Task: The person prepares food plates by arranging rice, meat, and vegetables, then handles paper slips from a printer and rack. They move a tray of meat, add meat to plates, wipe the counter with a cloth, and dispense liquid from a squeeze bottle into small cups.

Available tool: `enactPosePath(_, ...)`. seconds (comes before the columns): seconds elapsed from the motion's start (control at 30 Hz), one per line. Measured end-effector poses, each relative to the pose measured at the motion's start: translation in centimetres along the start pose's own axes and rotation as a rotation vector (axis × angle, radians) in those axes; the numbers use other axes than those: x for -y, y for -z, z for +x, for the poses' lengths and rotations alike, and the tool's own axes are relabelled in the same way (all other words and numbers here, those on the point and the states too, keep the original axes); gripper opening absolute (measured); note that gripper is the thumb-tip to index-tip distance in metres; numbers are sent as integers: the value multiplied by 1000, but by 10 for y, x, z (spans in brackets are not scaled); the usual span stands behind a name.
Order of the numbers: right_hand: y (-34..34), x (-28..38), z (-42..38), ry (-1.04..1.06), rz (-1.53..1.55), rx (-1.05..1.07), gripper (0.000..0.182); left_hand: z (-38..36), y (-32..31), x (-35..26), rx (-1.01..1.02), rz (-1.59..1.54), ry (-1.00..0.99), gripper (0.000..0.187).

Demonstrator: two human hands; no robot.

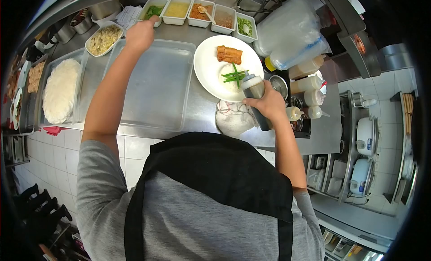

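Note:
My left hand reaches to the back of the counter, its fingers drawn together at the rim of a white tub of chopped green herbs. What the fingertips hold, if anything, is hidden. In my right hand is a squeeze bottle with dark contents and a pale cap, tilted beside the plate. On the white plate lie browned, glazed rolls and a mound of white rice topped with green bean pieces. The bottle's cap overlaps the plate's right edge in view.
More tubs stand along the back, with yellow sauce, orange filling and a spoon, and chopped scallions. A lidded clear container lies left of the plate. A crumpled cloth, plastic bags and sauce bottles are nearby.

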State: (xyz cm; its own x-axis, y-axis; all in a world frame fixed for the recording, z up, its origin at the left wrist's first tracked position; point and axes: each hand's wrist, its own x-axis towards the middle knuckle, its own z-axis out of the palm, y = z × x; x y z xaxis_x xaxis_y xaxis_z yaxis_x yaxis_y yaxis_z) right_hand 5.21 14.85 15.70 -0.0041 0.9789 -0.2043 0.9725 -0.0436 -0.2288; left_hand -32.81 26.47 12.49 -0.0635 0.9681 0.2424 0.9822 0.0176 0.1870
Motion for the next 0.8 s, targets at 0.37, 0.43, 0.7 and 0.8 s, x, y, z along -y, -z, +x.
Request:
enactPosePath(0.37,12,-19,-17,276,1013,-312,73,-61,-7,-41,32,-710,-242,26)
enactPosePath(0.43,26,-27,-32,410,1216,-387,73,-99,-4,-70,441,-1187,61,18)
enactPosePath(0.7,112,-139,-99,343,1488,-406,66,-196,-60,-161,488,-1890,641,12)
enactPosePath(0.8,130,-175,-62,465,1247,-476,77,-187,-101,-171,494,-1950,623,28)
